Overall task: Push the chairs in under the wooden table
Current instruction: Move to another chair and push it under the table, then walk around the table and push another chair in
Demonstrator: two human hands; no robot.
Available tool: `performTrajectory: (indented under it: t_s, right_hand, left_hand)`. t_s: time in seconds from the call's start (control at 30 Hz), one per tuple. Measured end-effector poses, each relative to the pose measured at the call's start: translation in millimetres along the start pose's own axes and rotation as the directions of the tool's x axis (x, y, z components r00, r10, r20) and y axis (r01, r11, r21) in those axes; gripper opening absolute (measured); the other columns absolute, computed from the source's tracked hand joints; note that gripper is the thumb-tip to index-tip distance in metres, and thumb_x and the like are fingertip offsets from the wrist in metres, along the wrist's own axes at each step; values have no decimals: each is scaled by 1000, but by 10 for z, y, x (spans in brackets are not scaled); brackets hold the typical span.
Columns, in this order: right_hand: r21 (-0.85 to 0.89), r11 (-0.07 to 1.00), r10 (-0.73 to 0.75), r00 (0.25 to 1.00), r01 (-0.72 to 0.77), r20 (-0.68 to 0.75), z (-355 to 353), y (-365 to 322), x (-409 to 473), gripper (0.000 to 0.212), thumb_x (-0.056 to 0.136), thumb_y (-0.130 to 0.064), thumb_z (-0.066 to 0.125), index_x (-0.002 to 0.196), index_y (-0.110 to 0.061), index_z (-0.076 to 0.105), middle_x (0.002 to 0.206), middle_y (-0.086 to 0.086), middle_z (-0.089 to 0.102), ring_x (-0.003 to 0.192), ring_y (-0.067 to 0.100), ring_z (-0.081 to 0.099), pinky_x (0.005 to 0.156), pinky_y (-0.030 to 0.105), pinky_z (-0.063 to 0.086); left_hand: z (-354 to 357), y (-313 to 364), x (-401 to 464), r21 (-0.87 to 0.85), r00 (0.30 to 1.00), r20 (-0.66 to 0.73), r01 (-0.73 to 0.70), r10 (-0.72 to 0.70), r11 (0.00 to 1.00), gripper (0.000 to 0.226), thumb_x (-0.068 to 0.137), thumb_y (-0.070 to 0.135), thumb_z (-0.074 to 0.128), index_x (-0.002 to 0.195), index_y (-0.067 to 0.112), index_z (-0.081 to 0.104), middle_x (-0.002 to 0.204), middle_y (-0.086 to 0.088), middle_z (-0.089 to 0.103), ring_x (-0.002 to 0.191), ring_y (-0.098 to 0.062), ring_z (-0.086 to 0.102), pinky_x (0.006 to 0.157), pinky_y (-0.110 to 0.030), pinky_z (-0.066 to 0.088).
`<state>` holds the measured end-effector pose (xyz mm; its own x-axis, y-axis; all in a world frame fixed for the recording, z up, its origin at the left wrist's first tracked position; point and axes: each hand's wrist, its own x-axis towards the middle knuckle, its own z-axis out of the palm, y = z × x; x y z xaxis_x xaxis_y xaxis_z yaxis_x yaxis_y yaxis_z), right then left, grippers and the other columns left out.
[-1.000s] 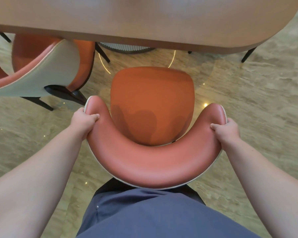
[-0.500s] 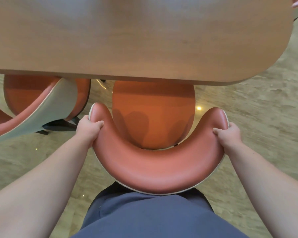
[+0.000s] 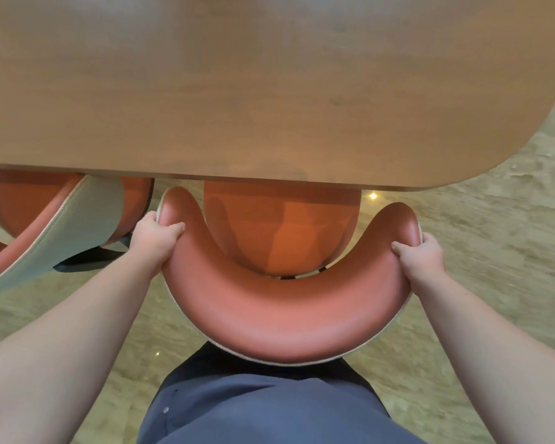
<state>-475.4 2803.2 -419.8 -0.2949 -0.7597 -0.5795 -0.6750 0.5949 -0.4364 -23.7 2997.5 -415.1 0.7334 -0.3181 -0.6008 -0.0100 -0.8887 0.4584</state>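
Observation:
An orange chair (image 3: 279,318) with a curved padded backrest stands right in front of me. My left hand (image 3: 159,240) grips the left end of the backrest and my right hand (image 3: 422,259) grips the right end. The far half of its seat (image 3: 279,232) is hidden under the edge of the wooden table (image 3: 269,91). The left tip of the backrest almost reaches the table edge.
A second orange chair (image 3: 61,225) with a grey outer shell stands to the left, angled, its seat partly under the table. Beige stone floor (image 3: 494,251) lies to the right. My blue-clad body (image 3: 269,411) is just behind the backrest.
The chair has slid forward under the table with both hands on the backrest. A second ago the whole seat was showing; now the table edge covers its far half.

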Motion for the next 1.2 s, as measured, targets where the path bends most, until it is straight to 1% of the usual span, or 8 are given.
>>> performTrajectory:
  t_s: [0.2,0.3,0.43,0.73,0.9,0.97,1.1,1.2]
  right_hand:
    - [-25,1000,-5,1000,5,-12,60,-183,262,33,81,-26,76,106,-14,58,96,7,67,92,35,65,87,44,53]
    - [-47,999,-13,1000,12,-14,95,-251,394,41,83,-25,77,115,-10,59,108,12,67,97,34,65,92,45,53]
    - [-65,998,-24,999,23,-26,102,-319,484,34,83,-25,77,105,-16,52,102,8,63,89,31,60,81,37,46]
    - [-86,996,15,1000,-16,-16,97,-396,505,44,80,-32,82,109,-14,53,103,8,63,93,32,62,91,45,53]
    - [-88,995,39,999,-36,27,52,-460,429,48,81,-39,81,107,-17,46,104,7,59,93,31,58,83,38,47]
    - [-55,997,48,998,-46,48,7,-539,353,38,86,-29,73,110,-11,50,106,11,60,94,32,60,81,38,47]
    - [53,998,-19,997,15,76,-175,-740,42,50,88,-16,56,137,-10,50,116,7,57,98,29,58,81,36,45]
    - [140,982,-145,983,128,113,-310,-980,-306,38,91,-15,54,129,-18,54,118,1,63,103,25,62,88,40,51]
  left_hand:
    - [70,215,195,-5,1000,5,10,-10,1000,28,83,30,75,102,15,59,85,5,59,77,-25,59,69,-34,47]
    - [118,281,269,-21,1000,11,26,-26,999,31,85,31,75,107,19,57,84,7,59,71,-17,58,57,-29,44]
    - [176,325,306,-38,999,-1,43,-43,998,28,87,30,75,107,20,58,83,7,59,69,-14,57,51,-25,39]
    - [168,415,305,-69,997,26,81,-79,994,34,85,34,77,107,21,55,85,4,61,73,-19,61,55,-29,44]
    - [106,452,185,-47,994,17,108,-107,993,54,87,38,73,129,11,54,111,-7,64,92,-31,64,76,-40,52]
    - [1,507,67,-84,997,-21,72,-74,994,55,89,28,64,141,12,54,120,-6,64,91,-23,64,79,-36,49]
    - [-322,676,-282,-316,997,-63,13,-35,949,30,88,17,57,115,22,67,116,-5,71,85,-12,68,78,-36,60]
    - [-606,862,-649,-455,998,-58,-36,11,890,23,92,8,50,100,22,67,113,-10,74,93,-17,74,83,-39,63]
